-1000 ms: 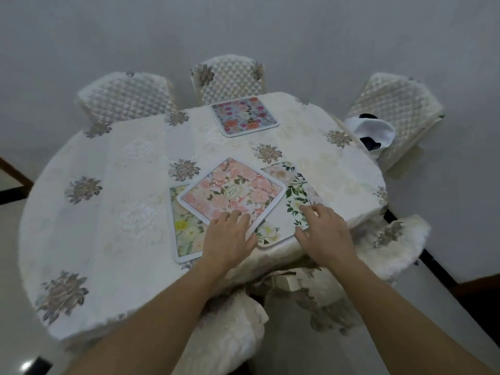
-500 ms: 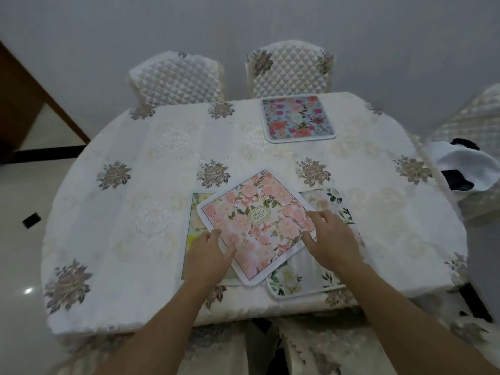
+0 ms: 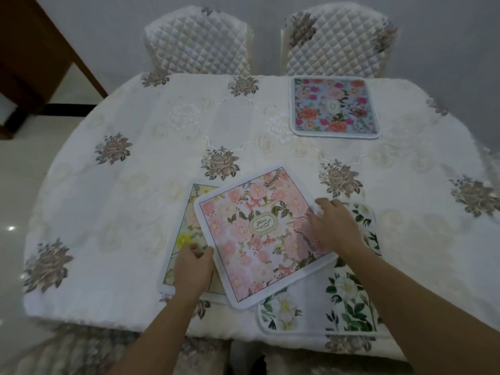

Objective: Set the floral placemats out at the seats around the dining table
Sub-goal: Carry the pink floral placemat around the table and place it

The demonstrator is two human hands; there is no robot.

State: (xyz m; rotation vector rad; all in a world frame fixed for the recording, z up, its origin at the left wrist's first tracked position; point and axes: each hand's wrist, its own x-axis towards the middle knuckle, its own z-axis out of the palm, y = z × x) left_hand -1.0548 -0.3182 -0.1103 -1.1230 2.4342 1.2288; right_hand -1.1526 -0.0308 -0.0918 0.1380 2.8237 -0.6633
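1. Placemats wait in a loose pile at the near rim of the dining table (image 3: 130, 217). The white-and-green placemat (image 3: 349, 301) lies lowest on the right, close to the table's edge. The yellow placemat (image 3: 186, 234) peeks out on the left.
2. On top of both, turned askew, sits the pink placemat (image 3: 259, 234). The left hand (image 3: 193, 266) has its fingers curled and pinches the mat's left edge. The right hand (image 3: 334, 228) bends its fingers over the mat's right corner and appears to hold it too.
3. The main risk is friction. If the pink placemat is dragged rather than lifted, it may pull the lower mats along. The white-and-green placemat is nearest the rim and could slip off.
4. A grip on only two points may let the soft mat sag, so its trailing corner could snag and rumple the cloth.
5. Beyond the pile, bare cloth lies before the left quilted chair (image 3: 197, 41), probably the next seat. That is a long reach, and the mat could land crooked.
6. Farthest off, the blue placemat (image 3: 334, 106) lies square before the right quilted chair (image 3: 338, 41). A careless sweep could knock it askew.
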